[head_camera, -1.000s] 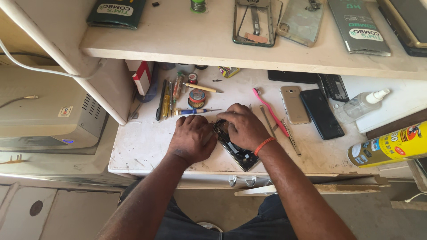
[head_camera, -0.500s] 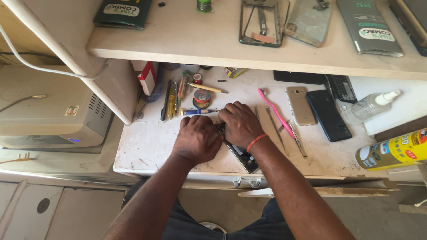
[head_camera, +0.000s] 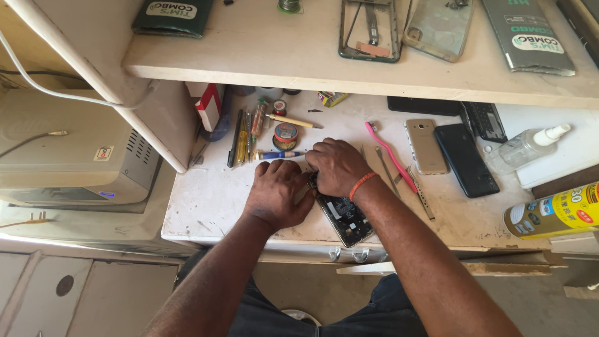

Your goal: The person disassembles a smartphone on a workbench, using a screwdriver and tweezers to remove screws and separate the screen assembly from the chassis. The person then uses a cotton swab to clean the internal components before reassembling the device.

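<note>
An opened phone (head_camera: pixel 345 218) with its dark insides showing lies on the white worktop (head_camera: pixel 212 200), slanting toward the front edge. My left hand (head_camera: pixel 277 190) rests curled against its left side. My right hand (head_camera: pixel 337 165), with an orange band at the wrist, presses down on its top end. Both hands meet over the phone's upper part and hide it; whether a small tool is in the fingers cannot be seen.
Screwdrivers and pens (head_camera: pixel 244 137), a tape roll (head_camera: pixel 286 134), a pink toothbrush (head_camera: pixel 392 157), metal tweezers (head_camera: pixel 421 193), a gold phone (head_camera: pixel 425 146), a black phone (head_camera: pixel 466 160), a spray bottle (head_camera: pixel 527 145) and a yellow can (head_camera: pixel 555 212) lie around. A shelf (head_camera: pixel 299 62) above holds phone frames.
The view has shifted slightly; my hands stay together on the opened phone with only small finger movements.
</note>
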A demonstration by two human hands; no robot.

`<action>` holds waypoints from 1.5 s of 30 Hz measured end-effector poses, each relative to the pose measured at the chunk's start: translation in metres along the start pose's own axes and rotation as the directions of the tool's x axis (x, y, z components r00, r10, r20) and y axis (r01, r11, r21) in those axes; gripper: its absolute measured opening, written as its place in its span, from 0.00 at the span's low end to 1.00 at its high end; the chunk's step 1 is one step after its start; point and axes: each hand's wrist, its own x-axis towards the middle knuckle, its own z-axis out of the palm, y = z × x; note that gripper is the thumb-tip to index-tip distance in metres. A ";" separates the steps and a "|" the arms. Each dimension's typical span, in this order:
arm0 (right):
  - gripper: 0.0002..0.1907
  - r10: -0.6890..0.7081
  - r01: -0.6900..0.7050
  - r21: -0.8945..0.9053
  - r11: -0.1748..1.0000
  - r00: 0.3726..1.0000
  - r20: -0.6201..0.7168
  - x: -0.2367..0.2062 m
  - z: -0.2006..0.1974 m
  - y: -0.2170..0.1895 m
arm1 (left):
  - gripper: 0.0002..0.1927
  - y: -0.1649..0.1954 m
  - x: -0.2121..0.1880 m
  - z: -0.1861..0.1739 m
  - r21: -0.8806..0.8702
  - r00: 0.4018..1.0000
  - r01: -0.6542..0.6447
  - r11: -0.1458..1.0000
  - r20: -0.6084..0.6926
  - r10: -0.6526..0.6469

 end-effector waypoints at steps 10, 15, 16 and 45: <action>0.03 0.085 -0.108 0.152 0.982 0.985 0.147 0.004 -0.017 0.013 | 0.18 0.000 0.000 0.000 -0.009 1.000 0.016 1.000 0.024 -0.016; 0.03 0.151 -0.205 0.222 0.953 0.959 0.238 0.001 -0.029 0.017 | 0.19 0.000 0.002 0.000 0.005 0.996 0.043 0.999 0.081 -0.043; 0.03 0.156 -0.217 0.244 0.945 0.956 0.247 -0.001 -0.031 0.019 | 0.20 0.000 0.002 -0.001 0.004 0.996 0.046 0.999 0.081 -0.046; 0.09 0.528 -0.381 0.457 0.804 0.811 -0.252 -0.030 -0.016 0.026 | 0.23 -0.001 0.003 0.002 0.026 0.983 0.093 0.995 0.158 -0.096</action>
